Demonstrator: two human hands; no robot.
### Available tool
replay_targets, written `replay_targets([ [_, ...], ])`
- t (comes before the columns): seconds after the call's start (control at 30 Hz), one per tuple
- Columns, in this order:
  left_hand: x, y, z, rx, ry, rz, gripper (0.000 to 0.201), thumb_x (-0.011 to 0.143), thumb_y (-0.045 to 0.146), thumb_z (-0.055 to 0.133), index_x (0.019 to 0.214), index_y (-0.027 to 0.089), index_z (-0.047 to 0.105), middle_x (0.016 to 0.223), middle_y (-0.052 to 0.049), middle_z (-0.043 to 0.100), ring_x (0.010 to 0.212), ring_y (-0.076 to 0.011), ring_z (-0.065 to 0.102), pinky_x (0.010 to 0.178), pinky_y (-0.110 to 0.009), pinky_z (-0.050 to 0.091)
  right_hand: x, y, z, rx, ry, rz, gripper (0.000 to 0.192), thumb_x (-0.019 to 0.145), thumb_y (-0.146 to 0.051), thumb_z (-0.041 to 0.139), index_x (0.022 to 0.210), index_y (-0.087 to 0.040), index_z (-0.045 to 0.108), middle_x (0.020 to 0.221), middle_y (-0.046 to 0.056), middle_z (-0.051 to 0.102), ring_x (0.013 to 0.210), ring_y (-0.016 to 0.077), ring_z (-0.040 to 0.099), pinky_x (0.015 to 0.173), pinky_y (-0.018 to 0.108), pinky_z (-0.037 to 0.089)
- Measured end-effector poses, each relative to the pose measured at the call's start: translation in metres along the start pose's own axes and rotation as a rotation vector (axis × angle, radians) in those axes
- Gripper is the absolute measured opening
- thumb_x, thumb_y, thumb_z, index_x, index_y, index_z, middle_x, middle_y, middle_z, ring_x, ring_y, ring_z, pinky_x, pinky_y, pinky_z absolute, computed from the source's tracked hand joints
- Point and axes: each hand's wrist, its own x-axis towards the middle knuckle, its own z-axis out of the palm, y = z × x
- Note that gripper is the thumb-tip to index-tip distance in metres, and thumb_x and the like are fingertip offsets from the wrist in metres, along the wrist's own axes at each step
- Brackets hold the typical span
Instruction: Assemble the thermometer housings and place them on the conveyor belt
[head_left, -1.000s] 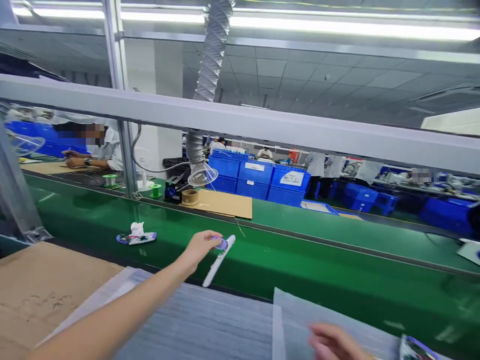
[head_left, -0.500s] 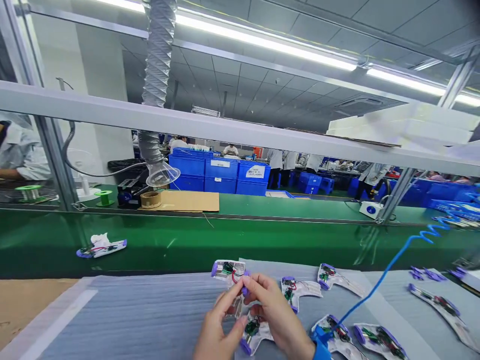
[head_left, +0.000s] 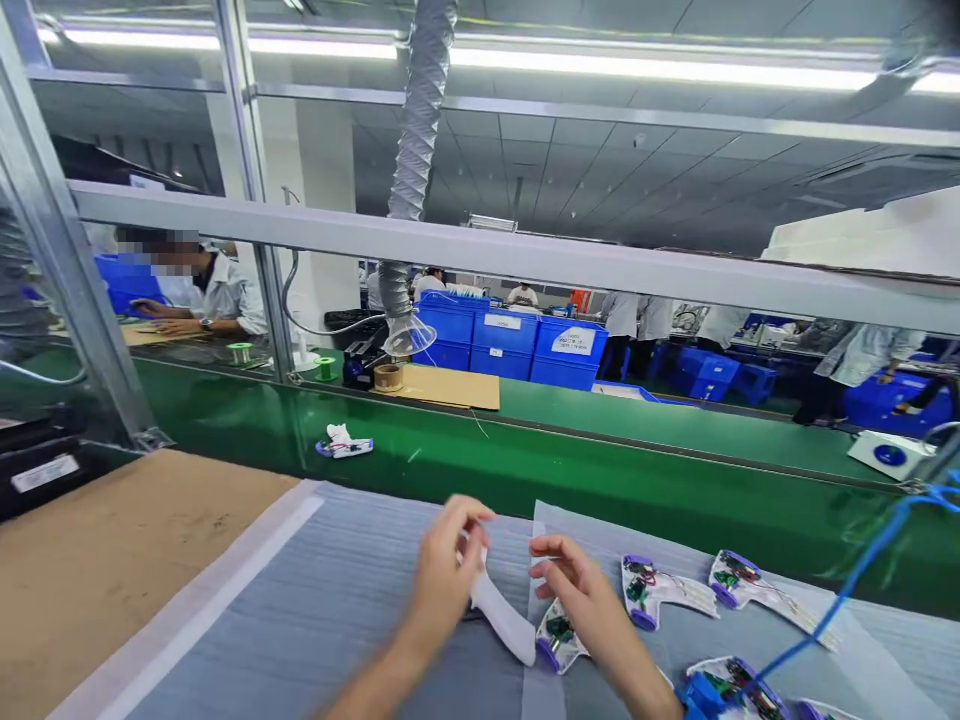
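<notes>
My left hand (head_left: 450, 565) has its fingers curled round the upper end of a white curved handheld-device housing (head_left: 506, 620). Its smooth handle slants down to the right, and the rest is hidden behind the fingers. My right hand (head_left: 577, 590) hangs a short way to the right with fingers bent and apart, nothing visible between them. Partly behind it lies an opened device half (head_left: 556, 635) with purple trim and a green circuit board. Around my right wrist is a blue strap (head_left: 701, 695).
More opened device halves (head_left: 641, 590) lie to the right on the grey mat (head_left: 300, 600). Another device half (head_left: 345, 442) sits on the green conveyor (head_left: 435, 460). A coiled blue cord (head_left: 847, 590) crosses at right. Cardboard (head_left: 150, 560) covers the left side; a co-worker (head_left: 225, 290) sits beyond.
The view has swung left. My hands, together at a small purple part before, are now apart; the left holds the housing with its smooth handle showing, and the right has come away.
</notes>
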Motion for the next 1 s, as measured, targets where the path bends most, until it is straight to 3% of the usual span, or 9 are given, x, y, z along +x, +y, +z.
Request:
replay_targets([
  [0.07,0.002,-0.021,-0.020,0.105,-0.098,0.031,0.039,0.081,0.003,0.029,0.112,0.014,0.050,0.113,-0.015,0.060,0.102,-0.0219,0.060,0.087,-0.040,0.050,-0.008,0.003,0.004,-0.139,-0.039,-0.069,0.016,0.079,-0.028,0.057,0.090,-0.017,0.064,0.091,0.007,0.064,0.079,0.0181,0.060,0.067,0.027,0.048],
  [0.2,0.004,-0.052,-0.030,0.262,-0.541,0.186,0.064,0.068,-0.007,0.045,0.121,0.029,0.053,0.135,-0.004,0.052,0.131,-0.0255,0.039,0.106,-0.048,0.031,-0.030,0.004,0.027,-0.514,-0.421,-0.274,0.019,0.075,-0.009,0.053,0.081,-0.019,0.067,0.077,0.003,0.065,0.071,0.0156,0.060,0.066,0.023,0.044],
  [0.27,0.009,-0.057,-0.024,0.332,-0.694,0.252,0.061,0.070,-0.007,0.050,0.118,0.030,0.056,0.136,-0.004,0.052,0.132,-0.0267,0.036,0.105,-0.049,0.030,-0.037,0.008,0.038,-0.590,-0.546,-0.285,0.021,0.072,-0.006,0.054,0.078,-0.019,0.068,0.074,0.002,0.066,0.068,0.0153,0.061,0.063,0.021,0.044],
  [0.33,0.019,-0.054,-0.019,0.395,-0.760,0.275,0.044,0.075,-0.004,0.053,0.107,0.024,0.062,0.125,-0.006,0.059,0.126,-0.0261,0.043,0.102,-0.046,0.034,-0.039,0.014,0.042,-0.591,-0.497,-0.251,0.021,0.070,-0.005,0.054,0.078,-0.019,0.068,0.076,0.003,0.066,0.069,0.0157,0.062,0.063,0.021,0.045],
  [0.47,0.040,-0.039,-0.017,0.452,-0.710,0.206,0.007,0.081,0.011,0.060,0.087,0.014,0.063,0.100,-0.005,0.064,0.108,-0.0240,0.053,0.095,-0.047,0.038,-0.030,0.028,0.039,-0.428,-0.103,-0.114,0.023,0.074,-0.012,0.052,0.094,-0.017,0.062,0.086,0.006,0.065,0.068,0.0164,0.061,0.057,0.023,0.046],
  [0.6,0.039,-0.022,-0.008,0.362,-0.507,0.006,0.009,0.088,0.020,0.052,0.087,0.014,0.058,0.087,-0.002,0.060,0.091,-0.0198,0.057,0.085,-0.041,0.042,-0.018,0.031,0.043,-0.282,0.097,-0.034,0.037,0.071,-0.022,0.062,0.107,-0.017,0.054,0.091,0.006,0.065,0.063,0.0163,0.062,0.050,0.022,0.045],
  [0.7,0.024,-0.012,0.002,0.194,-0.378,-0.188,0.008,0.087,0.015,0.043,0.084,0.016,0.051,0.075,0.000,0.055,0.079,-0.0183,0.056,0.079,-0.036,0.043,-0.013,0.024,0.046,-0.346,0.200,-0.077,0.036,0.065,-0.020,0.069,0.097,-0.018,0.054,0.076,0.000,0.064,0.061,0.0166,0.059,0.052,0.023,0.044],
  [0.83,-0.004,-0.001,0.008,-0.195,-0.331,-0.419,0.009,0.080,0.016,0.033,0.080,0.021,0.040,0.071,0.002,0.050,0.073,-0.0159,0.056,0.067,-0.027,0.045,-0.017,0.007,0.038,-0.459,0.196,-0.298,0.025,0.070,-0.013,0.062,0.094,-0.021,0.060,0.086,0.002,0.063,0.076,0.0185,0.061,0.067,0.025,0.046],
  [1.0,-0.033,0.011,0.009,-0.671,-0.319,-0.608,0.025,0.082,0.032,0.037,0.106,0.025,0.039,0.081,0.001,0.055,0.063,-0.0129,0.057,0.051,-0.022,0.047,-0.026,-0.006,0.017,-0.442,-0.102,-0.440,0.034,0.082,-0.013,0.052,0.112,-0.026,0.058,0.095,0.003,0.058,0.079,0.0162,0.061,0.071,0.023,0.049],
])
